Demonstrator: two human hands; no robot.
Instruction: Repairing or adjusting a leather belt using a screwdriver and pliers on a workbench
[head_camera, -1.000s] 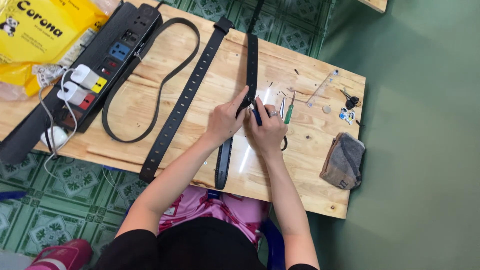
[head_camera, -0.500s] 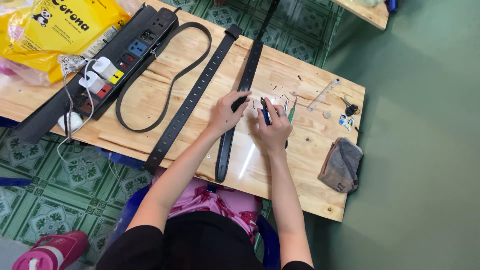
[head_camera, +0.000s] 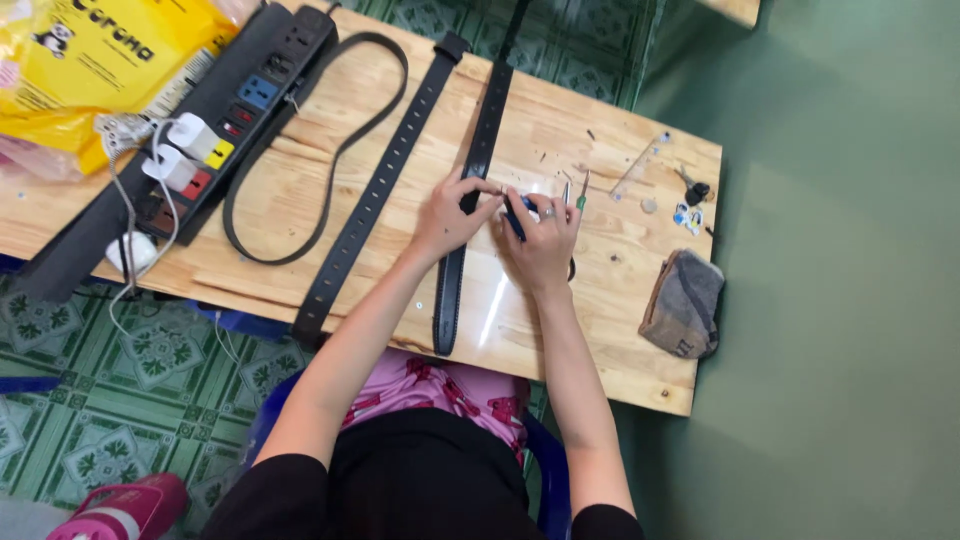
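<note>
1. Step in hand, as judged: fine work on the middle black leather belt strap (head_camera: 470, 210), which lies lengthwise on the pale wooden plank table (head_camera: 560, 110), running from the near edge to the far edge and past it.
2. Left hand (head_camera: 447, 215) rests on that strap about midway along, fingertips pinched on its right edge and pressing it to the board.
3. Right hand (head_camera: 542, 238) sits just beside the left, fingers curled closed around a small dark-blue handled tool (head_camera: 516, 217); the tip points toward the strap where the 2 hands meet. The exact contact point is hidden by fingers.
4. A clear plastic sheet (head_camera: 500, 300) lies under the strap and hands, showing glare.
5. Next move, as judged: steady pressure from the left hand and a precise placing of the tool tip, since the strap is narrow.
6. Nearby: a second black strap punched with holes (head_camera: 375, 195) to the left, a thin looped black strap (head_camera: 330, 150), a long black power strip with plugs (head_camera: 200, 150), a green-handled small tool (head_camera: 582, 195), a folded grey cloth (head_camera: 683, 303), a yellow plastic bag (head_camera: 90, 60).
</note>
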